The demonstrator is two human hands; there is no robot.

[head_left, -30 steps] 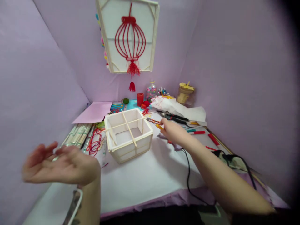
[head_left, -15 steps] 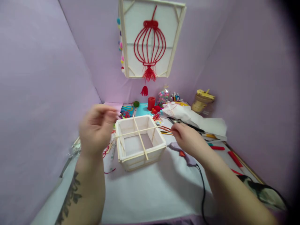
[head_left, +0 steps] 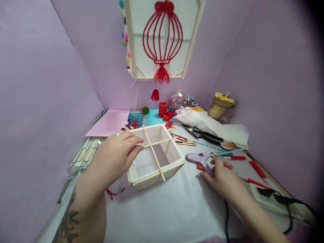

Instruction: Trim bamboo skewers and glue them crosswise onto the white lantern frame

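An open box frame [head_left: 157,180] of pale wooden sticks with white sheet walls stands on the table. Two thin sticks cross over its top. My left hand [head_left: 118,152] reaches over the box's left side, its thumb and fingertips closed about the left part of the crosswise wooden stick [head_left: 162,142]; that end is hidden behind the fingers. To the right of the box lies a lilac hot glue gun [head_left: 197,157] with an orange trigger, nozzle toward the box. My right hand [head_left: 222,177] has its thumb and fingers around the gun's handle.
A finished lantern [head_left: 187,50] with a red yarn design hangs above. Behind the box are a red candle [head_left: 162,109] and a jar of pompoms [head_left: 176,101]. Black-handled pruners [head_left: 202,133] and red markers [head_left: 257,169] lie right. The gun's black cord [head_left: 226,219] runs toward me.
My left hand has moved right and down onto the crosswise stick. My right hand has gone from beside the brushes down to the glue gun's handle. The view has shifted slightly.
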